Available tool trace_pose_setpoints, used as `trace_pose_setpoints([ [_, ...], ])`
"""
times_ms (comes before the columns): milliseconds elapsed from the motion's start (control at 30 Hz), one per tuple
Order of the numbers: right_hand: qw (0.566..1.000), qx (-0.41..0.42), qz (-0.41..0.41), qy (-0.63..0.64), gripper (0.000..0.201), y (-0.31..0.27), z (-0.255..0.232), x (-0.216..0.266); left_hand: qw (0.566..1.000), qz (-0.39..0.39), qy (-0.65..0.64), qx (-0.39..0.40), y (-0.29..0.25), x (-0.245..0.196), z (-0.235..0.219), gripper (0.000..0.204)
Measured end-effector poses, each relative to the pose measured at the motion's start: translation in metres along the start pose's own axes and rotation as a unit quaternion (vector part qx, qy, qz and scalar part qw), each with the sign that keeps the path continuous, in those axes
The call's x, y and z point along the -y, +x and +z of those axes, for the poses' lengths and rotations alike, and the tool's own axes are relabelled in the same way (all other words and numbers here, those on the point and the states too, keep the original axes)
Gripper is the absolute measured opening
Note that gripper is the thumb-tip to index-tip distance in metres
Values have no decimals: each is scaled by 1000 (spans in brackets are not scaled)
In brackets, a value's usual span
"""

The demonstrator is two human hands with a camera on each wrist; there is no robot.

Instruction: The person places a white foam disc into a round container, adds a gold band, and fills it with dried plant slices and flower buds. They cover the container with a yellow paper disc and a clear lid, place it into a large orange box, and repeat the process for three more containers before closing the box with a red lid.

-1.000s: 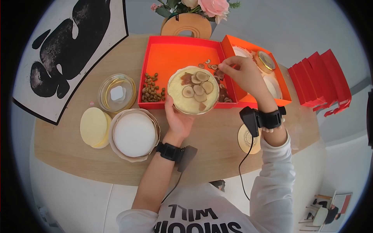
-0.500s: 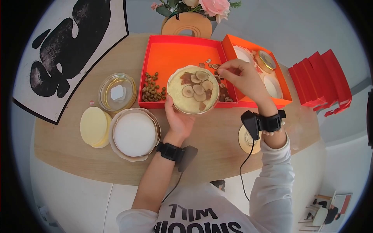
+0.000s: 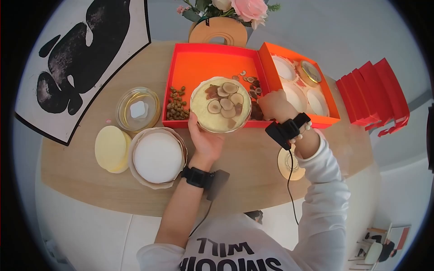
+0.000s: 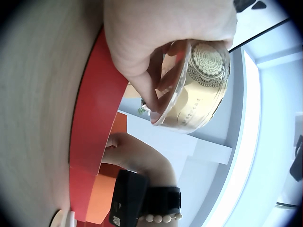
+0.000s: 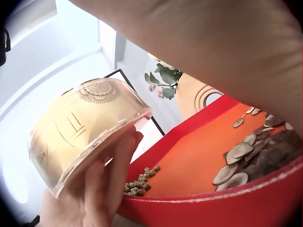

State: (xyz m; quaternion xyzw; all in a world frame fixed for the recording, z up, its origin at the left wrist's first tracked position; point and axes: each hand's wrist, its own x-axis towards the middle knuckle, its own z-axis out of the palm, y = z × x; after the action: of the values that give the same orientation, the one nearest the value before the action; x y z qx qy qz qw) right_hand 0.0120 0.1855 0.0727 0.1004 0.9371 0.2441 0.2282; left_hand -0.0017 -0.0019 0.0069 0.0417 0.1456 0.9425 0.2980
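— Bowl (image 3: 221,104) first: where do I have it?

— I see it lifted off the table (image 3: 253,162), held in my left hand (image 3: 205,140) over the near wall of the red box (image 3: 212,63). My fingers curl under it and up its side, and the wrist view shows the fingertips (image 4: 161,90) hooked over the rim. Root slices (image 3: 224,100) lie on the pale filling inside.

— And my right hand (image 3: 273,105)?

— It is down in the box by the loose slices (image 3: 252,82), just beside the bowl. From above I cannot tell whether it pinches a slice or hangs slack; the wrist camera shows only the slices (image 5: 246,161) below the palm.

— What worries me from here?

— The bowl looks tilted in the right wrist view (image 5: 87,130), and one hand carries it. I judge a steeper tilt could slide the slices off the filling. My right wrist is also close to the rim, so lifting it carelessly could knock the bowl, or scatter the brown pellets (image 3: 176,104) nearby.
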Motion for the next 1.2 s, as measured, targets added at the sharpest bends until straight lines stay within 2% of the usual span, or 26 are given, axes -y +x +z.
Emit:
trace_pose_setpoints([
  [133,1000,-10,0,14,22,-2,-3,1,1000,-3,6,7,-1,-1,1,67],
  [233,998,47,-7,30,21,-9,-19,-2,1000,0,16,9,0,0,1,67],
  [333,996,3,-6,88,19,-20,-29,-8,1000,-2,22,3,-1,0,3,68],
  [433,985,-87,28,144,18,-15,-22,-17,1000,-4,27,-2,-2,0,5,69],
  [533,966,-172,-10,190,17,-22,-24,-29,999,-5,35,-1,-2,-1,5,69],
  [633,928,-235,15,289,19,-31,-38,-34,999,-8,33,1,-2,0,5,68],
  [733,861,-305,14,408,21,-40,-51,-33,999,-20,35,7,0,1,3,68],
  [833,759,-248,-71,598,21,-49,-59,-23,997,-49,51,20,0,1,2,67],
  [933,771,-241,-112,579,21,-51,-56,-7,995,-73,69,26,-2,0,6,67],
  [1033,795,-193,-118,563,22,-59,-68,6,993,-88,77,34,-3,1,8,66],
  [1167,825,-241,-155,487,17,-45,-62,11,990,-112,70,37,-2,2,6,67],
  [1200,818,-274,-141,485,17,-42,-59,10,990,-112,73,36,-3,1,8,67],
])
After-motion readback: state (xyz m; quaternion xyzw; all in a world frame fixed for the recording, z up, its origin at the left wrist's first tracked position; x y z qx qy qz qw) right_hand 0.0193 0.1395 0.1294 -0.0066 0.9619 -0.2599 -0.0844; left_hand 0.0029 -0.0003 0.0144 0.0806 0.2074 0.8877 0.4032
